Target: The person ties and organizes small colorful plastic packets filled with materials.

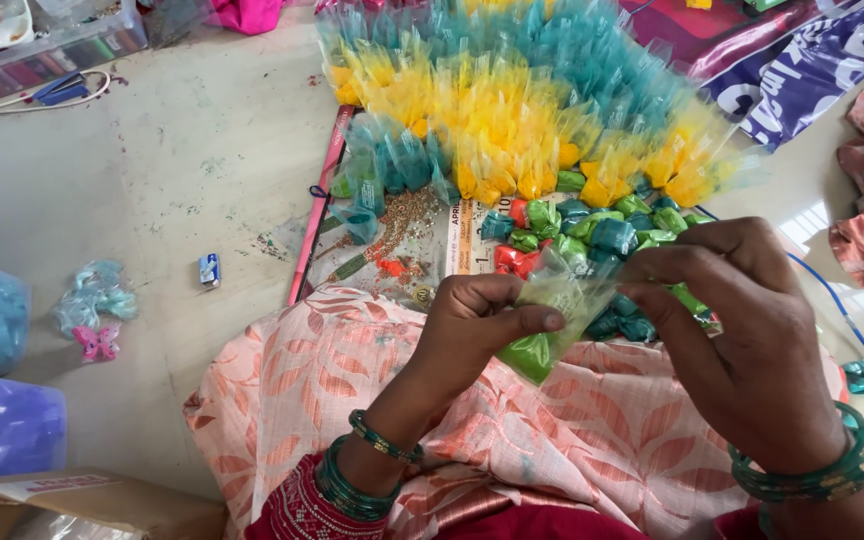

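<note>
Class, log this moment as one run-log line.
left hand: pinches green powder packet | right hand: grips packet top | packet pile: beyond hands | floor: under it all

Small clear plastic pouch (550, 322), part-filled with bright green powder settled in its lower left corner; upper part crumpled and translucent. Pouch tilted, held above a peach floral cloth over the lap, pinched between left hand (472, 330) thumb and fingers on its left side and right hand (742, 340) fingertips at its top right.
</note>
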